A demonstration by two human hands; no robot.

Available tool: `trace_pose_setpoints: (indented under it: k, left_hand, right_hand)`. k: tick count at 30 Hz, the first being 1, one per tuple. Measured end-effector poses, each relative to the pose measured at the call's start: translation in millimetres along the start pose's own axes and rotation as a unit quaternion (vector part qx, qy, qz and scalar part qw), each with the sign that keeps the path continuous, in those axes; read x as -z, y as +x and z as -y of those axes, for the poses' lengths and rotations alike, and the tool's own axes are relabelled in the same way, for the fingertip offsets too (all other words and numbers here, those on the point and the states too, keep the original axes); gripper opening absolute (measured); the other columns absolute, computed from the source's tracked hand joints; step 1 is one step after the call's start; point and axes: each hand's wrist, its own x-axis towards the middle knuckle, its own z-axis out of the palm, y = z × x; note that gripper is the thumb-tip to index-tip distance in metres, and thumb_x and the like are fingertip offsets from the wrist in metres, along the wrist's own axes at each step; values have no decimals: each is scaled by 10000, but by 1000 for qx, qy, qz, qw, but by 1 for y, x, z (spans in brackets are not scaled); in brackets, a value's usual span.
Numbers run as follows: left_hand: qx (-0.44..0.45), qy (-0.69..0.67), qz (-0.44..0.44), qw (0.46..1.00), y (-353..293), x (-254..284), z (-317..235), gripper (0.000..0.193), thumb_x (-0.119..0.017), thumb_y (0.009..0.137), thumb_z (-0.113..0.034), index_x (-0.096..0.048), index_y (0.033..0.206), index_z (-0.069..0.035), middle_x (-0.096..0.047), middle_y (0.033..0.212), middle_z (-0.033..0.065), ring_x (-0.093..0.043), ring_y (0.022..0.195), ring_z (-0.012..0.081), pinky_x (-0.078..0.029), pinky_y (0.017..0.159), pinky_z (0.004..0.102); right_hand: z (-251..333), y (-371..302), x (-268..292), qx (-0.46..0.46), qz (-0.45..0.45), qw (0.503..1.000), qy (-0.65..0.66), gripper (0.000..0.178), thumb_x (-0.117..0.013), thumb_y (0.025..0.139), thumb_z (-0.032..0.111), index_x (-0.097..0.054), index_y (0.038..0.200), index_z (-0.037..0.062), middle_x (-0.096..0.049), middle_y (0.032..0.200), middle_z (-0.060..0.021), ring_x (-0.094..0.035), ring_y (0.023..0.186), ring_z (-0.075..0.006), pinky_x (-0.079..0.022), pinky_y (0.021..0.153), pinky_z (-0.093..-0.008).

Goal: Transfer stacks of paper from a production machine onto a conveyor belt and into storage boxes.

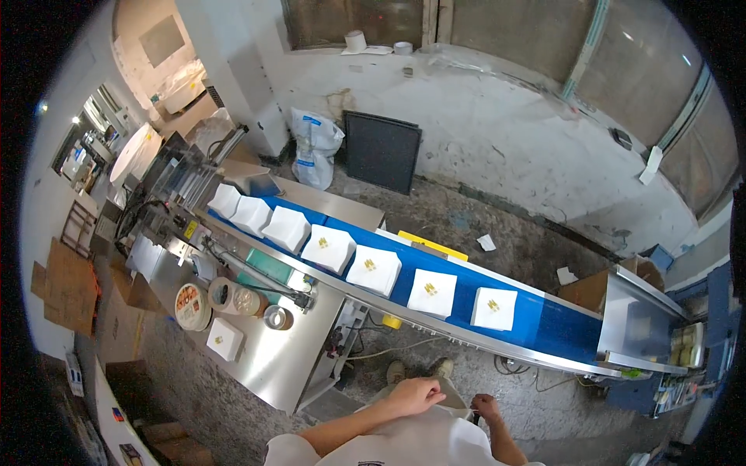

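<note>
My left hand [418,394] is in front of my body at the lower middle, its fingers curled in; anything inside them is hidden. To its right, my right hand [486,405] is closed with fingertips together, beside a thin pale edge of the white cloth [454,401] at my waist. What it pinches is too small to name. Beyond both hands, a blue conveyor belt [544,330] carries a row of white square packs with gold marks. The nearest to my hands are one pack [493,309] and another pack [432,293]. Neither hand touches the belt.
A steel table [268,365] at left holds a white pack [224,339], a round tub [192,307] and tape rolls [277,317]. Machine parts stand at the belt's far left end. A metal chute [633,318] ends the belt at right. Cables lie underneath.
</note>
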Motion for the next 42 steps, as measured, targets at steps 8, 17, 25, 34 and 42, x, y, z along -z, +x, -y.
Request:
trace_pose_setpoints:
  k: [8, 17, 25, 34, 42]
  left_hand:
    - [-1, -7, -11, 1000, -2, -3, 3, 323, -609, 886, -380, -627, 884, -58, -668, 838, 139, -652, 777, 329, -503, 661, 434]
    - [6, 26, 14, 1000, -4, -8, 13, 350, -603, 886, -409, -634, 954, -68, -687, 902, 142, -666, 827, 337, -519, 695, 448]
    - [9, 23, 20, 999, -8, -4, 12, 374, -597, 887, -416, -621, 991, -57, -683, 922, 154, -661, 860, 343, -516, 721, 451]
    - [13, 23, 43, 999, -5, -6, 13, 365, -589, 893, -414, -626, 1001, -68, -683, 957, 144, -659, 891, 332, -516, 752, 436]
    - [23, 36, 58, 997, -2, -5, 9, 381, -576, 901, -426, -618, 1001, -61, -678, 980, 150, -654, 908, 335, -510, 762, 440]
  right_hand:
    - [3, 0, -4, -9, -7, 1000, -12, 242, -641, 840, 139, -631, 1048, 16, -654, 865, -76, -654, 754, -189, -548, 636, -315]
    - [-3, 7, -3, -28, -11, 1000, -1, 283, -660, 810, 112, -634, 1065, -8, -683, 861, -114, -681, 729, -216, -566, 595, -347]
    - [13, -9, -12, -17, -19, 1000, 3, 242, -644, 822, 128, -645, 1032, 9, -677, 838, -97, -671, 712, -203, -556, 577, -334]
    - [-2, -1, -5, 1, 13, 999, -50, 338, -635, 867, 166, -590, 1160, 4, -668, 922, -105, -664, 780, -204, -556, 657, -324]
    - [6, -9, -6, -36, -8, 999, -16, 334, -640, 870, 181, -595, 1157, 16, -666, 924, -102, -663, 792, -194, -561, 664, -319]
